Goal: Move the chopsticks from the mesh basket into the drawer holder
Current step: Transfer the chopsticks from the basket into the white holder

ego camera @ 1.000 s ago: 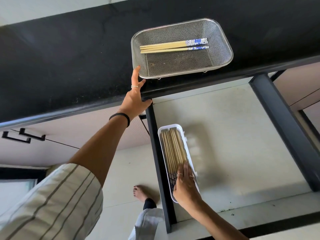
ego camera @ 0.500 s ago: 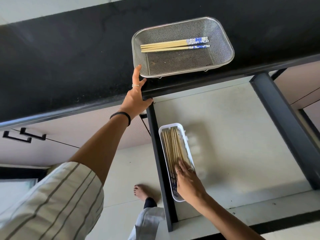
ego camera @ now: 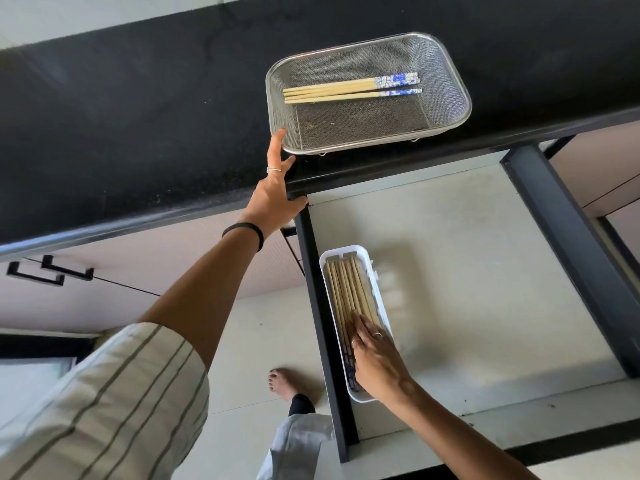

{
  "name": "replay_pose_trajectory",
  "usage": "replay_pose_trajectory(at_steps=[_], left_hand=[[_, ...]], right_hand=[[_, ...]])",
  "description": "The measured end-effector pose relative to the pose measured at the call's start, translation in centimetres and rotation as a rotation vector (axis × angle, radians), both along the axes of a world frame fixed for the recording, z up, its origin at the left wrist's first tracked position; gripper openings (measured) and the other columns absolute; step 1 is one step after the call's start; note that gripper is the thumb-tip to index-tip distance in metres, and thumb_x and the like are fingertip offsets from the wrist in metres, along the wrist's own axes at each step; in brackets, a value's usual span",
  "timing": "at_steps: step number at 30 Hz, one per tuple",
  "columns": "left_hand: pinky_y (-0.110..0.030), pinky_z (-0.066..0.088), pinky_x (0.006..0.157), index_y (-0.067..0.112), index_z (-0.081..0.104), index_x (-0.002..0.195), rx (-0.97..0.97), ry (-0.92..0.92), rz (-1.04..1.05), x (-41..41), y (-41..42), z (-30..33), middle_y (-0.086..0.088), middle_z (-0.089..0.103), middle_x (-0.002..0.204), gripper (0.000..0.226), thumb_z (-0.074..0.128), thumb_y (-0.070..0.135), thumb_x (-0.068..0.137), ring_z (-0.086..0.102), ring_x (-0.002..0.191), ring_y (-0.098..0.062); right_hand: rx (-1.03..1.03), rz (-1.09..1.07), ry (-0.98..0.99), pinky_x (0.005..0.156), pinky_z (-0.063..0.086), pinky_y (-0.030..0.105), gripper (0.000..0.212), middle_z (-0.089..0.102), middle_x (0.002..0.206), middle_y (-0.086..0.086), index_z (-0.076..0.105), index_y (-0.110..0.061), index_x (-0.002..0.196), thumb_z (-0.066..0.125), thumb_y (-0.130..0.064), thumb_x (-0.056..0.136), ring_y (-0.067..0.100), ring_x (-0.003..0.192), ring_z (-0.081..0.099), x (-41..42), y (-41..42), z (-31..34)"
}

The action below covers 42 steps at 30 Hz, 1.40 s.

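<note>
My right hand (ego camera: 375,358) lies flat and spread on the chopsticks in the drawer holder (ego camera: 346,252), my left hand (ego camera: 275,199), fingers spread, touches the mesh basket (ego camera: 450,109) on the table (ego camera: 138,116), where a few light, stiff, smooth chopsticks (ego camera: 332,91) remain, best pinched together near the middle.

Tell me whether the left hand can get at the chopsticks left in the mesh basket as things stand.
Probably yes. The left hand rests at the mesh basket's near corner, open and empty; the chopsticks lie uncovered inside, with only the low rim between.
</note>
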<state>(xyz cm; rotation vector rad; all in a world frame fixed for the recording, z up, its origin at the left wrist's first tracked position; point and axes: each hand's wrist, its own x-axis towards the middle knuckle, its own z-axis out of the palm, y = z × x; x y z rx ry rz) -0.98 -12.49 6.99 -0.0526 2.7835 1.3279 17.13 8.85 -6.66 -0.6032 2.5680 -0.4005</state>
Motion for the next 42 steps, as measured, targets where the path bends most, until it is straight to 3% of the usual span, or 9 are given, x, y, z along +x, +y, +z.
replay_pose_trajectory(at_steps=[6, 9, 12, 15, 19, 25, 28, 34, 42], left_hand=[[-0.015, 0.045, 0.086, 0.029, -0.013, 0.15, 0.005, 0.004, 0.004, -0.1, -0.1, -0.1, -0.02, 0.037, 0.15, 0.108, 0.064, -0.005, 0.083, 0.059, 0.119, -0.03], [-0.01, 0.046, 0.081, 0.029, -0.013, 0.15, 0.007, 0.002, 0.004, 0.0, 0.0, -0.1, -0.02, 0.038, 0.15, 0.108, 0.064, -0.004, 0.083, 0.058, 0.12, -0.03], [-0.015, 0.048, 0.084, 0.029, -0.013, 0.15, 0.016, 0.003, 0.004, 0.0, 0.0, 0.0, -0.02, 0.036, 0.151, 0.108, 0.064, -0.006, 0.083, 0.057, 0.121, -0.03], [-0.011, 0.051, 0.078, 0.028, -0.013, 0.15, 0.025, 0.0, 0.002, 0.0, 0.1, 0.1, -0.019, 0.034, 0.152, 0.109, 0.064, -0.007, 0.083, 0.059, 0.119, -0.03], [-0.021, 0.051, 0.086, 0.028, -0.013, 0.151, 0.02, 0.004, 0.004, 0.1, 0.2, 0.2, -0.02, 0.035, 0.151, 0.108, 0.063, -0.006, 0.083, 0.061, 0.116, -0.031], [-0.011, 0.05, 0.079, 0.028, -0.013, 0.151, 0.022, 0.012, 0.009, 0.0, 0.1, 0.0, -0.019, 0.035, 0.151, 0.107, 0.063, -0.007, 0.083, 0.059, 0.117, -0.033], [-0.002, 0.044, 0.077, 0.027, -0.013, 0.151, 0.045, 0.01, 0.013, -0.2, 0.1, -0.2, -0.02, 0.035, 0.151, 0.108, 0.063, -0.008, 0.083, 0.059, 0.118, -0.032], [-0.001, 0.042, 0.078, 0.029, -0.013, 0.151, 0.057, 0.01, 0.019, -0.3, 0.1, -0.5, -0.02, 0.035, 0.151, 0.108, 0.063, -0.008, 0.083, 0.058, 0.12, -0.031], [0.0, 0.039, 0.08, 0.03, -0.013, 0.15, 0.06, 0.017, 0.027, -0.4, 0.1, -0.9, -0.02, 0.038, 0.149, 0.109, 0.064, -0.007, 0.083, 0.054, 0.125, -0.03]], right_hand=[[-0.024, -0.008, -0.02, 0.123, 0.008, 0.037, 0.059, -0.003, 0.161, 0.007, 0.027, -0.004, 0.146, 0.039, 0.001, 0.089, 0.021, 0.149, 0.0, 0.3, 0.0, 0.1], [-0.101, -0.002, -0.022, 0.122, 0.004, 0.028, 0.068, -0.003, 0.161, 0.007, 0.013, -0.007, 0.15, 0.038, 0.005, 0.089, 0.019, 0.149, 0.0, -0.1, 0.1, 0.0], [-0.126, -0.011, -0.032, 0.116, -0.003, 0.021, 0.072, -0.011, 0.16, 0.006, 0.002, -0.011, 0.151, 0.036, 0.005, 0.09, 0.016, 0.148, -0.004, -0.1, 0.2, -0.5], [-0.093, -0.003, -0.02, 0.12, -0.002, 0.024, 0.072, -0.01, 0.16, 0.009, 0.0, -0.009, 0.151, 0.036, 0.003, 0.09, 0.019, 0.149, -0.004, 0.1, 0.3, -0.8], [-0.048, -0.077, -0.045, 0.122, 0.012, 0.033, 0.074, -0.004, 0.161, 0.011, 0.0, -0.006, 0.15, 0.04, 0.002, 0.088, 0.024, 0.149, 0.001, 0.4, -0.1, -0.5], [0.021, -0.202, -0.09, 0.122, 0.008, 0.033, 0.082, -0.014, 0.158, 0.02, -0.005, 0.0, 0.149, 0.048, -0.008, 0.087, 0.031, 0.148, -0.003, 0.4, -0.6, 0.1], [0.021, -0.163, -0.082, 0.123, 0.007, 0.036, 0.079, -0.015, 0.158, 0.018, -0.003, -0.006, 0.15, 0.044, -0.007, 0.087, 0.032, 0.148, -0.007, 0.4, -0.6, 0.3], [0.028, 0.019, -0.046, 0.123, 0.001, 0.04, 0.071, -0.009, 0.161, 0.004, 0.007, -0.011, 0.151, 0.038, -0.003, 0.088, 0.026, 0.148, -0.007, 0.0, -0.4, -0.3], [0.056, 0.112, -0.025, 0.121, 0.001, 0.043, 0.062, -0.002, 0.161, 0.003, 0.025, -0.008, 0.148, 0.038, -0.005, 0.087, 0.022, 0.148, -0.004, 0.3, 0.3, -0.7]])
